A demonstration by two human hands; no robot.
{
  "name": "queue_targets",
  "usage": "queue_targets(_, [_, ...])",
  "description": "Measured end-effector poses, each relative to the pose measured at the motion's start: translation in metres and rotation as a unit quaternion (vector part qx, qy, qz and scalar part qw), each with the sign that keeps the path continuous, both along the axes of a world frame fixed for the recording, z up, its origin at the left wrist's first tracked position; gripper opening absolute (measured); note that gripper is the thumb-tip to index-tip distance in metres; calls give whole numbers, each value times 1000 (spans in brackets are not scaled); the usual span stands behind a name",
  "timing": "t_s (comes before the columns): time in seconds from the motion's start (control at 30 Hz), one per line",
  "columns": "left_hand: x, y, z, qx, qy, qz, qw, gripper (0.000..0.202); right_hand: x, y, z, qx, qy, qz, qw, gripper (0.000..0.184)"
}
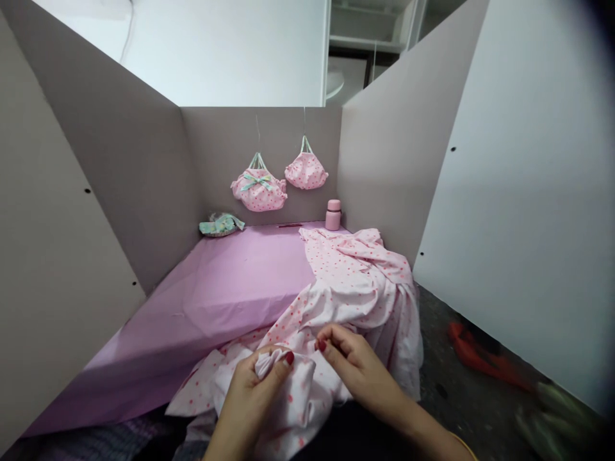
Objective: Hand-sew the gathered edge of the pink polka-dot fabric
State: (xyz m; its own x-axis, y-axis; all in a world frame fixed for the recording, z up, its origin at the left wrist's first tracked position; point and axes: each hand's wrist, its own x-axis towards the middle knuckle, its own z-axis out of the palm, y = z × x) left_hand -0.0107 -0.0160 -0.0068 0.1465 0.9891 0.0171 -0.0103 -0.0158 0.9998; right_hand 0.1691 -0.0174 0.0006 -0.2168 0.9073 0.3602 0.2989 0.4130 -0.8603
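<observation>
Head view. The left hand (257, 384), at the lower centre of the frame, is closed in a pinch, with a gathered fold of the dotted cloth (355, 304) gripped between thumb and fingers. The right hand (355, 362), just right of it, has thumb and forefinger drawn together close above the same cloth; whether anything fine is held at the tips is too small to tell. Red polish is noted on both thumbnails.

The cloth, white to pale pink with red and pink dots, lies rumpled from the lower centre to the right of centre. It covers the right part of the table, which bears a lilac cover (250, 262), and hangs over its near edge.

At the upper centre, two dotted pink pouches hang before the grey back panel (211, 147): the left pouch (262, 198) carries a green bow (256, 182); the right pouch (306, 173) hangs slightly higher. Below them, along the back of the table, are a green bundle (221, 224) at left, a slim dark-red item (289, 225) and, at right, an upright pink bottle (333, 216). A red object (480, 358) on the dark floor, lower right, is blurred.
</observation>
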Motion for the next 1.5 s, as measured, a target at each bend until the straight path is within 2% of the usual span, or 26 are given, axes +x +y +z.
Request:
queue_targets(0.07, [0,-1,2,0,14,7,1000,21,1,-4,5,28,-23,-8,999,22])
queue_targets(0.27, [1,0,2,12,23,2,1000,22,-2,-14,11,46,-91,44,994,21])
queue_targets(0.37, [0,1,1,25,17,-1,1000,20,-5,-15,13,49,-94,37,994,19])
queue_targets(0.53, [-1,-1,3,17,19,4,1000,20,-6,-16,15,77,-96,41,992,26])
queue_targets(0.73, [1,-4,8,5,6,-26,1000,19,-7,-16,13,67,-91,31,993,23])
queue_targets(1.07, [1,-3,7,-2,4,-18,1000,19,-6,-16,14,60,-80,39,994,23])
queue_targets(1.5, [1,-6,10,23,10,-27,999,18,-8,-16,15,55,-85,42,994,24])
